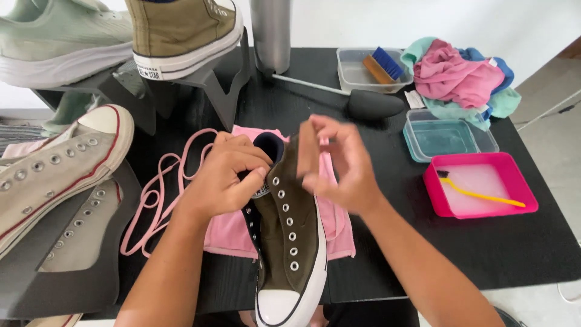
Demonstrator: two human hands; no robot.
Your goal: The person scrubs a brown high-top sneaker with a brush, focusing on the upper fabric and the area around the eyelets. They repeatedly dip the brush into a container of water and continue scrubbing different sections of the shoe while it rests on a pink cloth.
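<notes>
An olive-green high-top sneaker (289, 242) with a white toe cap lies without laces on a pink cloth (225, 233), toe toward me. My left hand (227, 175) grips the sneaker's ankle collar and tongue at its left side. My right hand (339, 160) hovers just right of the collar and pinches a small brown rectangular block (307, 154) upright against the shoe's upper. Pink laces (158, 194) lie loose on the black table to the left of the cloth.
The black table (496, 248) carries a pink tray (481, 184) with a yellow brush, a clear tub of water (445, 136), a tub with a blue-bristled brush (378, 65), a heap of cloths (463, 75), a black shoe tree (372, 103). Other sneakers (54, 163) rest on stands at left.
</notes>
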